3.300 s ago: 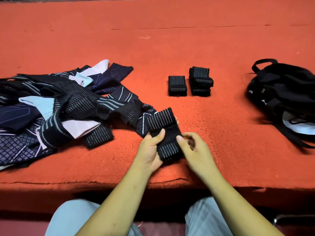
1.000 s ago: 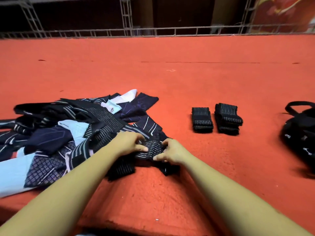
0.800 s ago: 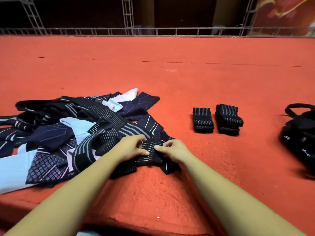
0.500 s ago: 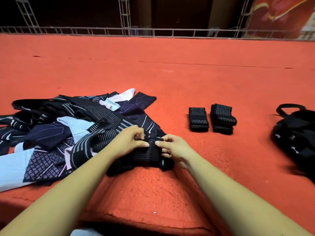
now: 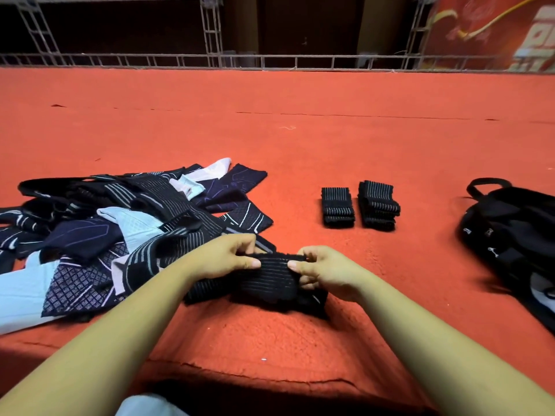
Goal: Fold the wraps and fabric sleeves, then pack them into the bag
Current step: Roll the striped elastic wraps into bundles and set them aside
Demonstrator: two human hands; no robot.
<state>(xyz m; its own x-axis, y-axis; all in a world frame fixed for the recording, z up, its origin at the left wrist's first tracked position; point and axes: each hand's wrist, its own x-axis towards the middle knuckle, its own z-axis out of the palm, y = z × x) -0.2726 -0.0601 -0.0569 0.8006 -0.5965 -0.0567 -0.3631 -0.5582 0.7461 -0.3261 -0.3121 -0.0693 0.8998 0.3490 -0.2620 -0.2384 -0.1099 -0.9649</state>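
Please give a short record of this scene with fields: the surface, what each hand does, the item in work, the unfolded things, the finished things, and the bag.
surface: red carpet
item in work: black striped wrap, at the near edge of the pile
left grip: left hand pinches the wrap's left part
right grip: right hand pinches its right part
unfolded: mixed pile of sleeves and wraps, on the left
finished: two folded stacks, side by side, right of the pile
bag: black bag, far right, partly out of frame

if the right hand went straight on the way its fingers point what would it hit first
Most likely the left hand: the right hand points its fingers left along the black wrap both hands pinch, with the left thumb across it, though depth is hard to judge.
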